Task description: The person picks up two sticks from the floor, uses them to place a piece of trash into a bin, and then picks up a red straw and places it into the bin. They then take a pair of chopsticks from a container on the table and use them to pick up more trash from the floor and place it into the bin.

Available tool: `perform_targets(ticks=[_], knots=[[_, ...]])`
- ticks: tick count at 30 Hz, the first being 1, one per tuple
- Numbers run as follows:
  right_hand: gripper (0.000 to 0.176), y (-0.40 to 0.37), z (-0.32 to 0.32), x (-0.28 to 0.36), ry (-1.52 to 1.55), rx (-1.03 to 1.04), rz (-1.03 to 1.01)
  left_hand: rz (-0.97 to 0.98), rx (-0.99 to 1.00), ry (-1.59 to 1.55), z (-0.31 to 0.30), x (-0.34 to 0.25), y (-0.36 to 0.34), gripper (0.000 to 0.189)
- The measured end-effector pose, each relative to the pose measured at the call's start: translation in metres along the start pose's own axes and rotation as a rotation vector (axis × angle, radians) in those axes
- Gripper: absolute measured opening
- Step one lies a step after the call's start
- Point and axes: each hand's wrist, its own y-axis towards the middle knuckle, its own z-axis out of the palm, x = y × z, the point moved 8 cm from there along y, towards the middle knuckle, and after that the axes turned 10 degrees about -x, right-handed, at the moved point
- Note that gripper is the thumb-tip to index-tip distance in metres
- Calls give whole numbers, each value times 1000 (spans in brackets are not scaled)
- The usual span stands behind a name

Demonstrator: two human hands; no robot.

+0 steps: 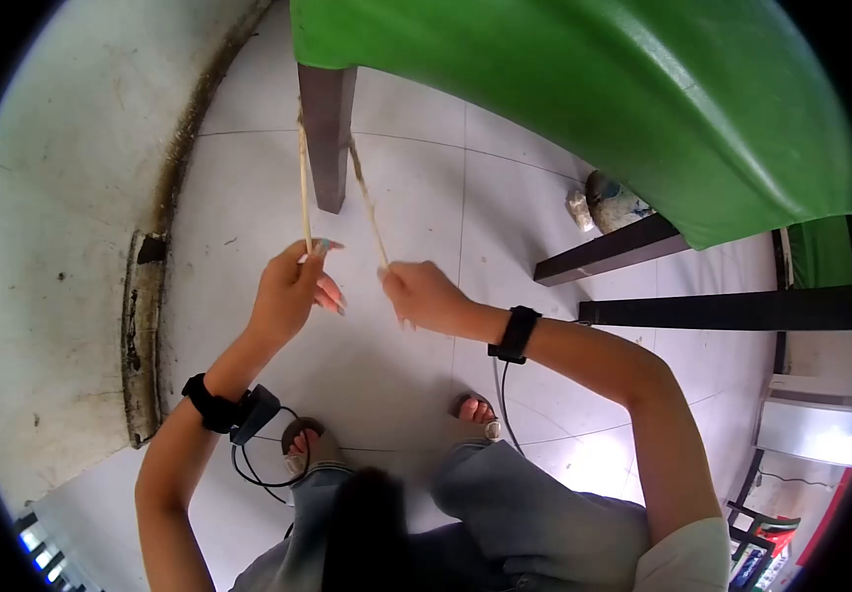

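A pale, straw-coloured cord (305,192) passes behind a dark table leg (327,138), with one length coming out on each side of it. The left length runs taut to my left hand (288,286), which pinches it between thumb and forefinger while the other fingers stay loosely spread. On the other side, my right hand (428,298) is closed on the right length, which slants down from the leg and looks darker and rougher near the top. Behind the leg the cord is hidden. Both hands are below the foot of the leg, a short way apart.
A glossy green cover (584,99) drapes the table above. Dark bars (722,311) extend at the right, near a rounded object (615,202) on the tiled floor (406,187). A stained white wall (61,217) curves along the left. Cables hang from both wristbands.
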Motion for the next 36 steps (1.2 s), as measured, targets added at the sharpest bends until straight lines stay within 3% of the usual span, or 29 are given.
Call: perform_targets(ticks=[2, 5, 12, 15, 17, 19, 23, 26, 29, 33, 36], knots=[[30, -5, 14, -20, -79, 136, 138, -130, 67, 87, 7, 23, 0, 34], [29, -6, 16, -34, -12, 160, 210, -347, 121, 137, 11, 72, 0, 35], [26, 0, -28, -59, 258, -86, 233, -510, 154, 154, 2, 117, -15, 33], [24, 2, -56, -46, 366, -237, 141, -465, 3, 101, -17, 111, -8, 31], [22, 7, -76, -27, 422, -369, 35, -311, -166, 35, -31, 88, 3, 31], [22, 7, -84, -6, 437, -464, -93, 0, -310, 39, -47, 58, 15, 30], [26, 7, -54, 25, 257, -328, -168, 222, -388, -48, -41, -15, 11, 32], [30, 10, -25, 19, 157, -211, -75, 259, -334, -47, -27, -30, 8, 33], [32, 16, -13, -9, 23, -113, 61, 121, -161, 7, -7, -17, 11, 34], [31, 36, -35, -85, 106, -203, 263, 56, -164, 3, -8, 10, 17, 33], [29, 68, -100, -97, 90, -384, 231, 21, -190, -11, -12, 16, 19, 32]])
